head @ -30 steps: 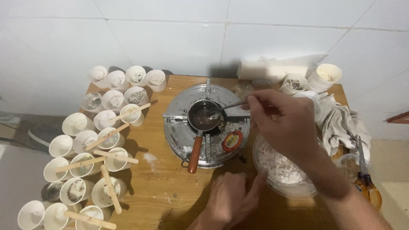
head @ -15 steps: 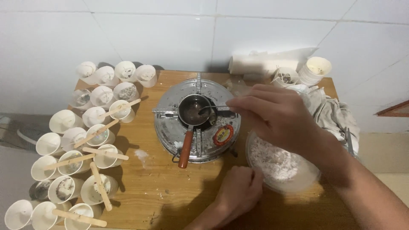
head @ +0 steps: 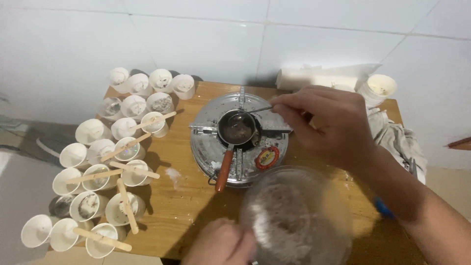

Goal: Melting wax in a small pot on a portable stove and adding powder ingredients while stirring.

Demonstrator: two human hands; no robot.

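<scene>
Stirring with a thin metal spoon (head: 252, 112) pinched in the right hand (head: 326, 125), bowl end dipped into the small pan (head: 237, 130), which sits centred on the round metal stove (head: 240, 137) with its red handle angled toward the near tabletop (head: 186, 196) edge. Left hand (head: 221, 245) closed around the rim of a clear bowl of white powder (head: 294, 218), raised and blurred, just right of the stove, presumably kept close for adding. Paper cups (head: 103, 167) with wooden sticks (head: 125, 147) across their rims left of the stove.
</scene>
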